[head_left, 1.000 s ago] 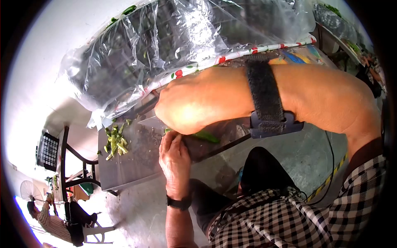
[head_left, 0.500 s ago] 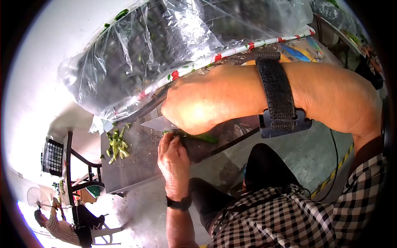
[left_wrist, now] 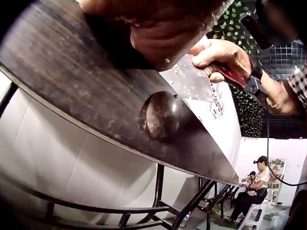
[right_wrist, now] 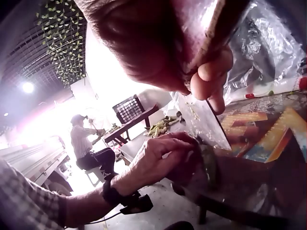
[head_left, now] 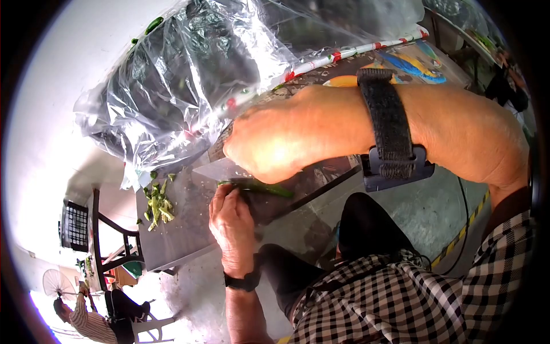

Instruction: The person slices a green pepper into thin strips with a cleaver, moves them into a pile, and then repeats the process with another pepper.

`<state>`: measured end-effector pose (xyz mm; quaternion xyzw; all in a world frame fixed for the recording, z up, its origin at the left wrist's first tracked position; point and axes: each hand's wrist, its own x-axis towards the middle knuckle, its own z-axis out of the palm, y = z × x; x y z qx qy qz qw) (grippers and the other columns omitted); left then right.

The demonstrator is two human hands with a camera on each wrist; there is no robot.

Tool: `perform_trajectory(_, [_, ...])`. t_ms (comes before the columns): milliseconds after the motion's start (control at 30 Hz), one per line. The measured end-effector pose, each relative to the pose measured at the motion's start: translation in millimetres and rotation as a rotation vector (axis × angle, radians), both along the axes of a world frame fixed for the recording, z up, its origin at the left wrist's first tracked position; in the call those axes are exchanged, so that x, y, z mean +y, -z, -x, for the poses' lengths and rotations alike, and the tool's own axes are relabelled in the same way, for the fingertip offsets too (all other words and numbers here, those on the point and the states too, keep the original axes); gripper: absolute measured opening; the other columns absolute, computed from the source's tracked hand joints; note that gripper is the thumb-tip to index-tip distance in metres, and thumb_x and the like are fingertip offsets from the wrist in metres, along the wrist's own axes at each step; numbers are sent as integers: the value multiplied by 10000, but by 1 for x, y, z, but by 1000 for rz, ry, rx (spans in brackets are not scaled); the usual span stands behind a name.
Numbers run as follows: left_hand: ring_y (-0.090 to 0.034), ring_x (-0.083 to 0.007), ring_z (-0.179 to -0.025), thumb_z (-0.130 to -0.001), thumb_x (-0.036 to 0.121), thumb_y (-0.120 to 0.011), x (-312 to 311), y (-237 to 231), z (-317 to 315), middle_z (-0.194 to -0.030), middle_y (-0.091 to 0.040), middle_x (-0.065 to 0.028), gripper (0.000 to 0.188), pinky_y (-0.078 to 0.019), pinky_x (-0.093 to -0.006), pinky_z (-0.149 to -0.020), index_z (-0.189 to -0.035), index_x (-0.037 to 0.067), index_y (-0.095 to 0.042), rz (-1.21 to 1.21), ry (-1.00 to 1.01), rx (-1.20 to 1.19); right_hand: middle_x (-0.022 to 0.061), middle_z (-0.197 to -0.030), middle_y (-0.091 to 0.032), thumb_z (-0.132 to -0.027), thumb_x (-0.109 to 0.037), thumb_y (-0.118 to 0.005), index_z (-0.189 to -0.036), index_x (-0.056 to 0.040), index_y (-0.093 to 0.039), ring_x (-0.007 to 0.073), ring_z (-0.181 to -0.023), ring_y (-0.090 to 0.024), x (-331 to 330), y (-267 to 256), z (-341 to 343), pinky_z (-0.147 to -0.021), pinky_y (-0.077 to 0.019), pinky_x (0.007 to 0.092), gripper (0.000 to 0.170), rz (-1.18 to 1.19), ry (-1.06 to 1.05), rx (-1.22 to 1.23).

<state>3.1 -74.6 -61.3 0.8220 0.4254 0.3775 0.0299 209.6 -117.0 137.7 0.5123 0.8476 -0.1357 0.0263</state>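
My right hand (head_left: 269, 140) grips a cleaver (right_wrist: 196, 115) by its reddish handle (left_wrist: 229, 76). The broad flat blade points left over the dark table, with small pale bits stuck to it. Just under the blade lies a long green vegetable (head_left: 269, 188), partly hidden by my right hand. My left hand (head_left: 231, 215) holds its left end with bent fingertips close to the blade; in the left wrist view that hand fills the top and hides the vegetable. Left of both hands, a pile of cut green pieces (head_left: 157, 206) lies on the table.
Clear plastic sheeting (head_left: 189, 74) with a flowered edge covers the table's back. The dark tabletop (head_left: 183, 241) ends close in front of me. A black crate (head_left: 74, 225) stands on another table at left, near a seated person (head_left: 91, 321). A cable hangs at right.
My left hand and the green vegetable have shifted slightly left. More of the cleaver blade shows than a second ago. The head view has turned a little; the cut pile looks the same.
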Motion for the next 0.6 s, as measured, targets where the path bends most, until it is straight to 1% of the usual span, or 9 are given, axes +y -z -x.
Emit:
perform_trajectory(67, [-640, -348, -989, -837, -5, -594, -1, 0, -1, -1108, -676, -162, 179, -520, -410, -877, -982, -30, -696, 1, 6, -11, 189, -918, -706, -790, -87, -561, -922, 34, -697, 341, -829, -685, 9, 24, -9, -671, -548, 465, 224, -96, -76, -63])
perform_trajectory(133, [-641, -344, -984, -838, -8, -593, 0, -1, -1, -1108, -677, -160, 177, -521, -408, -873, -979, -30, -697, -10, 9, -10, 195, -913, -703, -778, -86, -567, -921, 41, -689, 348, -826, -683, 3, 20, 1, -667, -544, 471, 226, -120, 10, -91])
perform_trajectory(167, [-642, -342, -980, -837, -11, -593, 0, 0, -1, -1107, -677, -159, 177, -522, -407, -870, -978, -30, -697, -21, 9, -5, 198, -911, -702, -774, -85, -568, -917, 44, -684, 350, -825, -681, -8, 15, 10, -664, -542, 475, 225, -91, 135, -64])
perform_trajectory(233, [-644, -338, -973, -834, -16, -592, 0, 0, -1, -1105, -678, -157, 177, -524, -404, -863, -975, -31, -698, -22, 9, -13, 180, -849, -662, -729, -73, -615, -844, 28, -644, 337, -756, -643, -10, 18, 10, -613, -516, 448, 156, -118, 159, -11])
perform_trajectory(267, [-644, -336, -970, -833, -18, -592, -1, -1, -2, -1105, -678, -156, 177, -524, -402, -859, -974, -31, -698, -11, 12, -24, 159, -789, -622, -688, -60, -660, -774, 9, -609, 322, -687, -605, 1, 36, -4, -565, -494, 417, 122, -175, 60, 15])
perform_trajectory(333, [-645, -335, -963, -831, -22, -592, -2, -2, -3, -1104, -678, -156, 176, -525, -401, -852, -971, -33, -698, -6, 15, -27, 154, -731, -597, -663, -51, -684, -724, 1, -588, 317, -625, -581, 13, 53, -18, -525, -476, 399, 125, -236, -87, 50])
perform_trajectory(467, [-644, -338, -956, -827, -25, -590, -1, -2, -2, -1098, -677, -157, 174, -526, -405, -842, -965, -37, -696, -27, 16, -9, 213, -738, -651, -725, -64, -599, -800, 42, -641, 360, -649, -637, 25, 71, -33, -555, -496, 456, 137, -264, -288, 80])
perform_trajectory(533, [-642, -340, -958, -827, -27, -588, 0, -1, -2, -1099, -676, -158, 172, -525, -408, -844, -962, -39, -694, -35, 18, -2, 229, -736, -664, -739, -63, -578, -810, 56, -652, 372, -649, -649, 21, 66, -32, -561, -500, 469, 157, -245, -323, 87])
perform_trajectory(600, [-640, -340, -965, -827, -27, -585, 0, 0, -1, -1103, -674, -160, 170, -522, -412, -849, -959, -41, -693, -41, 18, 11, 233, -733, -664, -736, -53, -577, -799, 59, -648, 377, -642, -647, 17, 67, -35, -561, -499, 469, 147, -192, -275, 147])
